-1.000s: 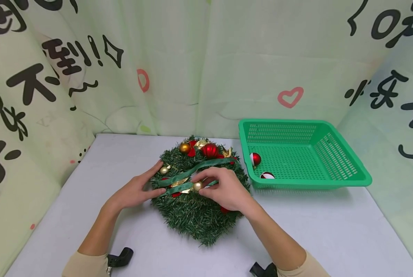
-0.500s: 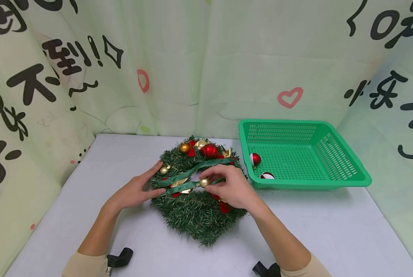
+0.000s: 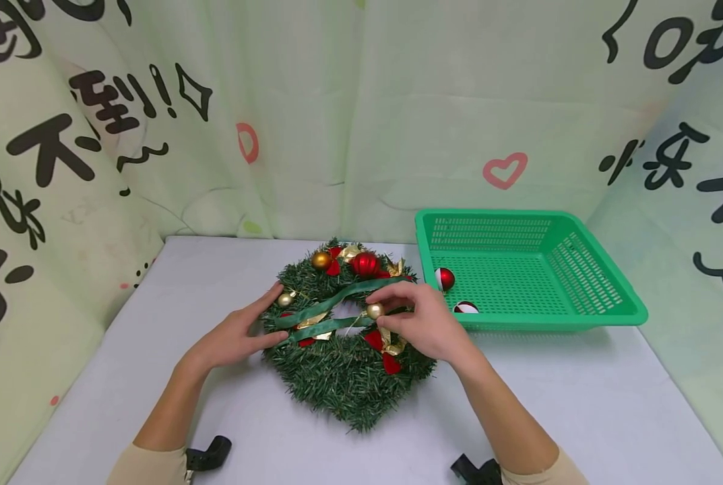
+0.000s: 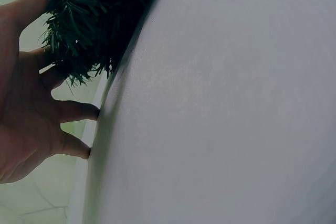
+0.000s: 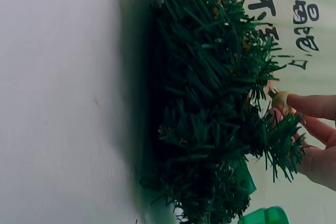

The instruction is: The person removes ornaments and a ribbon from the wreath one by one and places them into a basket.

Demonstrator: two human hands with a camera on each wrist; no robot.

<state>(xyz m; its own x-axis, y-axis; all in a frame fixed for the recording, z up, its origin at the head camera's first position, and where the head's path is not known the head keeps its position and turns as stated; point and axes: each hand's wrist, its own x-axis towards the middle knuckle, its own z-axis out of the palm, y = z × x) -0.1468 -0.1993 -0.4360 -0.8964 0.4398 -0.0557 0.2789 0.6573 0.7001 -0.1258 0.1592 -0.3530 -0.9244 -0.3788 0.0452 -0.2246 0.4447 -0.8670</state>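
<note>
A green tinsel Christmas wreath (image 3: 349, 384) lies on the table, with red and gold ornaments, bows and a green ribbon (image 3: 337, 296) across its middle. My left hand (image 3: 236, 333) rests against its left side, fingers spread and nearly straight. In the left wrist view, two fingertips of that hand reach the tabletop beside the tinsel. My right hand (image 3: 424, 320) pinches a small gold Christmas ball (image 3: 374, 310) between thumb and fingers, over the wreath's right side. The right wrist view shows the gold ball (image 5: 281, 99) at the fingertips, partly hidden behind tinsel.
A green plastic basket (image 3: 533, 320) stands at the back right, close to the wreath. Inside it lie a red-and-white ball (image 3: 445, 279) and a second one (image 3: 466, 307). The white table (image 3: 312, 458) backs onto a printed curtain (image 3: 385, 135).
My right hand has moved to the right and slightly up, carrying the gold ball and uncovering a red and gold bow. My left hand stays in place on the wreath.
</note>
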